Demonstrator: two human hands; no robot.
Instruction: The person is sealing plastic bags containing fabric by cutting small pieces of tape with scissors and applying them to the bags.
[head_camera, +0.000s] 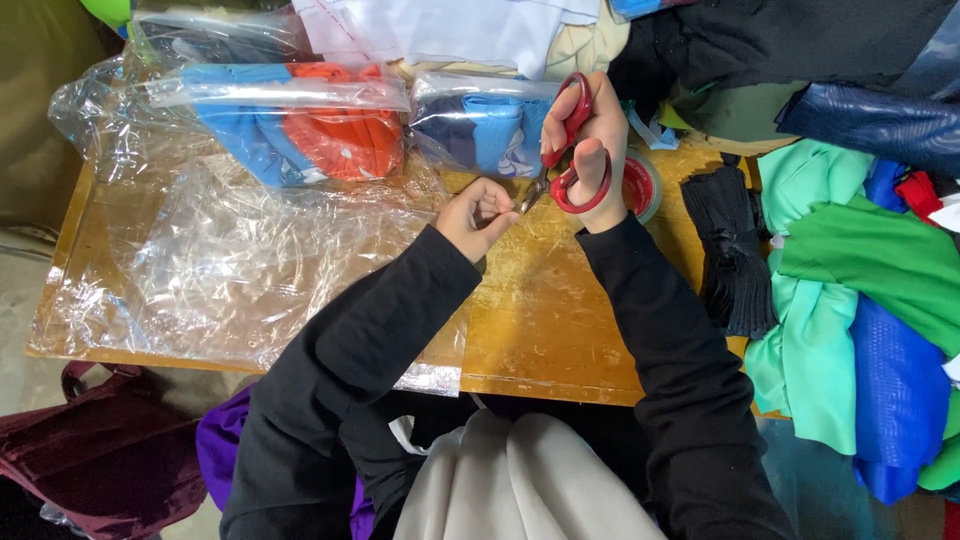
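Right hand (600, 150): grip closed through the red handles of the scissors (570, 160), blades pointing down-left toward the left hand (478, 215). Left hand: fingers curled into a tight pinch just at the blade tips; what it holds is too small to tell. Both hover over the wooden tabletop (540, 320). Clear plastic sheet (230, 260) lies left. Bagged blue and orange clothes (300, 125) behind. Green and blue fabric pile (850, 300) right.
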